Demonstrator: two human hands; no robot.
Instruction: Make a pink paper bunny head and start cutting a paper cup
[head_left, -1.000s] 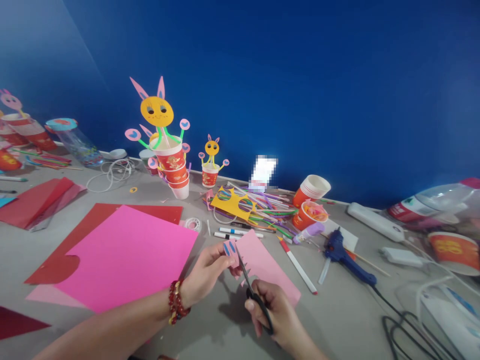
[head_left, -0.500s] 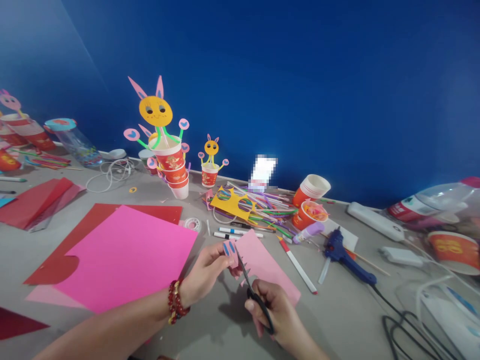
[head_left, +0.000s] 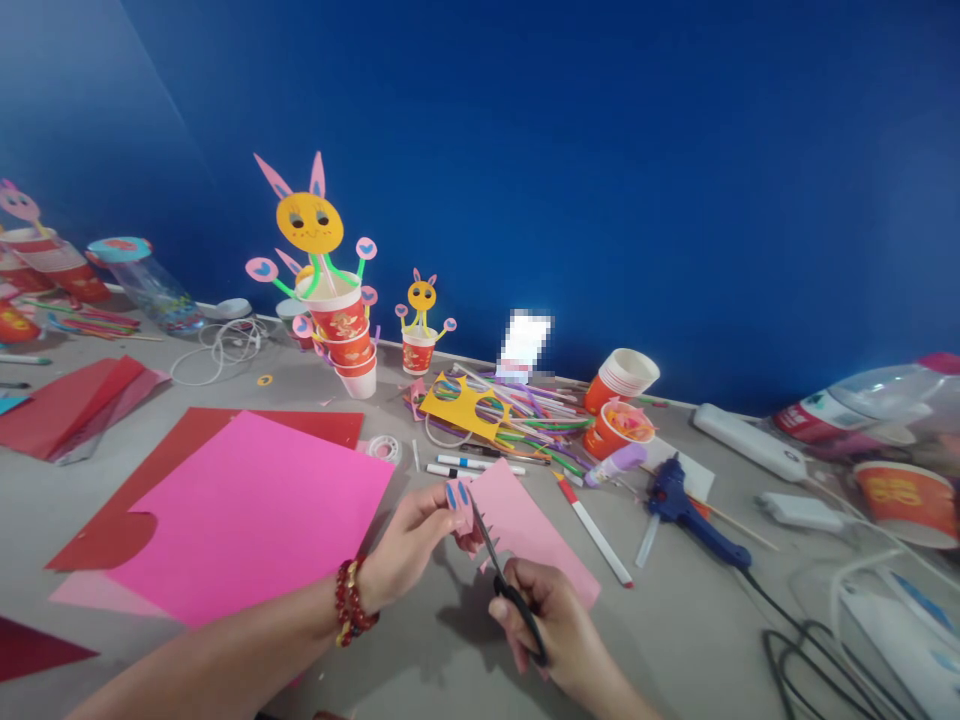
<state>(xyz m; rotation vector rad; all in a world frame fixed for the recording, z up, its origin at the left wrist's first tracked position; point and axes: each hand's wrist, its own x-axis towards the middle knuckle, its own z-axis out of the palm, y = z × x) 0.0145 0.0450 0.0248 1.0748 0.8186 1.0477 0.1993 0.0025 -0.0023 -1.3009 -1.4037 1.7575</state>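
Piece [head_left: 462, 512]: pink, two blue ovals on its face; lies between the two hands, pinched in the left hand [head_left: 405, 555], with the right hand [head_left: 551, 610] lower and to its right
Table [head_left: 675, 640]: grey; the piece is held up over it
Magenta sheet [head_left: 277, 520]: on top of a red sheet [head_left: 154, 475]; left of the left hand, well apart from the piece
Pink sheet [head_left: 536, 535]: flat on the table; just beyond the right hand
Left hand: thumb and fingers drawn narrow on the piece
Right hand: fingers curled round the handles of the scissors [head_left: 492, 555]
Scissors: black handles; blades slant up leftward to the piece's right side; how far apart they stand I cannot tell
Marker [head_left: 600, 535]: white and red; right of the pink sheet
Beads [head_left: 352, 605]: red; around the left wrist
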